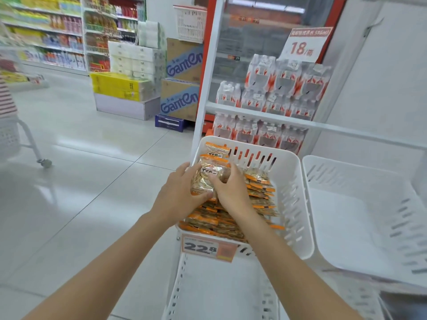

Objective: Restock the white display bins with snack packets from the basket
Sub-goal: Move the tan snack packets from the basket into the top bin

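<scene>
Orange-edged snack pkt (208, 175) upright at rear-left of white bin (298, 204), left grip (178, 194) & right grip (231, 191) both grasping it, more pkts (258, 196) stacked in bin, price tag (209, 248) on front, 2nd white bin (360, 222) just beside.

Far shelves (46, 35) blurred, right bin (346, 215) cut off at edge, price tag (209, 248) small print unreadable

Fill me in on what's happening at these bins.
A person is restocking a white display bin. Their left grip and right grip together hold one snack packet upright at the bin's far left corner, in front of another standing packet. Rows of orange-edged packets already lie in the rest of the bin. The neighbouring bin on the right shows no packets yet.
</scene>
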Motion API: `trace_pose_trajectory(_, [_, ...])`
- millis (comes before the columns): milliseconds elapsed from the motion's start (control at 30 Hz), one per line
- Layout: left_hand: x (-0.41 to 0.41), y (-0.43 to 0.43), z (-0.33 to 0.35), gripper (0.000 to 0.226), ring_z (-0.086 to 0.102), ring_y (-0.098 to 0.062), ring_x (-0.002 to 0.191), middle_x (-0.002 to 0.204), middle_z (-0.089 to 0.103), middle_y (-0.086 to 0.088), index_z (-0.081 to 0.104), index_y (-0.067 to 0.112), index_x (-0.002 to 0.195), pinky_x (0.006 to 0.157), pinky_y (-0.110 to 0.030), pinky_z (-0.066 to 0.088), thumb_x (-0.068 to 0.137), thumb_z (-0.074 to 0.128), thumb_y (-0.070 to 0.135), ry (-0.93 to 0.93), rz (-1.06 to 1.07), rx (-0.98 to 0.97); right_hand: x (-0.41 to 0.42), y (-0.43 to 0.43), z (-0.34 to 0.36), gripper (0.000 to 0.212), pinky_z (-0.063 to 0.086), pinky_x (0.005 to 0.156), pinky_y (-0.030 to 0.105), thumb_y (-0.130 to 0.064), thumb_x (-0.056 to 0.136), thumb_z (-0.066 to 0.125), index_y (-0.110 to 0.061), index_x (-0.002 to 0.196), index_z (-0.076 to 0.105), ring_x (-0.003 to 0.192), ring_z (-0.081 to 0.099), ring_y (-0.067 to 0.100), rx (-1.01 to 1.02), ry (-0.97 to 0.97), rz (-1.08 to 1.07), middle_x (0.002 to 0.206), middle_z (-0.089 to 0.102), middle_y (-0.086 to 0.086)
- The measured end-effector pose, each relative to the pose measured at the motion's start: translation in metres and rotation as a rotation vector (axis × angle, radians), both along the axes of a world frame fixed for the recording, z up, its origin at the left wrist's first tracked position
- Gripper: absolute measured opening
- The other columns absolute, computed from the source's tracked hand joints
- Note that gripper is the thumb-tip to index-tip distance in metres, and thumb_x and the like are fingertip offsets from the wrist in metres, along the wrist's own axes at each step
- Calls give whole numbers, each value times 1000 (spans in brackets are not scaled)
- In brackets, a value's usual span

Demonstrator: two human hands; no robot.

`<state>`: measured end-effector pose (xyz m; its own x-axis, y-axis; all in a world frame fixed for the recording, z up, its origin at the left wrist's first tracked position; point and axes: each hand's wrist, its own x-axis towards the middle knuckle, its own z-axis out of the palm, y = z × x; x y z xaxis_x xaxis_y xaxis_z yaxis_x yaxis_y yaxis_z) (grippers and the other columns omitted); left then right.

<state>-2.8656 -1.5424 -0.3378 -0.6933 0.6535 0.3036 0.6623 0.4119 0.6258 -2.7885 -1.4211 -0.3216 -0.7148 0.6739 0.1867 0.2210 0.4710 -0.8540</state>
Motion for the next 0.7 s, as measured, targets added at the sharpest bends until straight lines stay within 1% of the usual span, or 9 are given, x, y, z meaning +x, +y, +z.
trace_pose_trajectory(33, [0, -1, -1, 82, 31, -18, 142, 157, 28, 5, 27, 34, 153, 112, -44, 37, 85, 70, 48, -25, -22, 30, 2, 0, 1, 76, 46, 102, 39, -35, 93, 63, -24, 155, 21, 119, 48, 17, -18, -1, 6, 127, 48, 0])
trace_pose_trajectory(100, [-1, -2, -5, 81, 36, -17, 139, 153, 32, 5, 26, 38, 152, 109, -45, 41, 85, 71, 45, -70, -60, 56, 5, 0, 7, 75, 50, 85, 26, -27, 93, 65, -24, 155, 22, 105, 55, 11, -89, 21, 14, 119, 52, -4])
trace_pose_trajectory(167, [-1, 0, -5, 80, 38, -18, 136, 151, 35, 5, 25, 41, 151, 107, -47, 44, 86, 71, 42, -73, -60, 60, 7, 0, 13, 72, 44, 69, 17, -23, 93, 66, -21, 153, 26, 92, 54, 5, -130, 24, -4, 114, 52, -6])
trace_pose_trajectory(267, [2, 4, -4, 78, 42, -19, 134, 150, 37, 4, 26, 38, 151, 104, -46, 46, 88, 70, 37, -42, -45, 66, 8, -4, 18, 56, 46, 79, 29, -28, 92, 66, -13, 141, 42, 94, 53, 12, -169, -40, -37, 114, 53, -2])
trace_pose_trajectory(367, [2, 5, -8, 78, 37, -20, 137, 153, 35, 3, 25, 38, 152, 107, -47, 43, 89, 70, 34, -42, -45, 82, 10, -5, 17, 49, 49, 77, 32, -26, 92, 67, -15, 132, 42, 78, 52, 7, -206, -55, -31, 98, 51, -5])
trace_pose_trajectory(433, [3, 4, -9, 79, 29, -21, 141, 157, 28, 4, 24, 40, 152, 112, -47, 37, 89, 70, 33, -24, -43, 115, 12, -5, 17, 52, 50, 76, 28, -22, 92, 67, -17, 137, 40, 87, 55, 9, -203, 16, -29, 108, 54, -3])
trace_pose_trajectory(533, [4, 7, 3, 75, 17, -22, 147, 162, 18, 2, 23, 41, 153, 116, -44, 26, 92, 66, 33, 36, -18, 122, 8, -2, 20, 58, 52, 87, 30, -18, 95, 63, -18, 146, 34, 107, 54, 13, -181, 130, -61, 126, 51, -2])
trace_pose_trajectory(633, [1, 14, 12, 64, 12, -24, 149, 163, 17, -1, 28, 37, 153, 117, -46, 24, 96, 58, 39, 38, 38, 48, -15, 8, 25, 68, 54, 87, 40, -15, 92, 56, -20, 152, 23, 116, 54, 22, -189, 49, -79, 140, 43, 2])
trace_pose_trajectory(700, [0, 16, 11, 63, 15, -26, 149, 162, 19, -3, 29, 32, 153, 116, -45, 25, 97, 57, 39, 10, 43, 31, -27, 9, 27, 69, 53, 78, 36, -14, 92, 53, -21, 152, 19, 113, 51, 21, -261, 6, -32, 135, 45, 1])
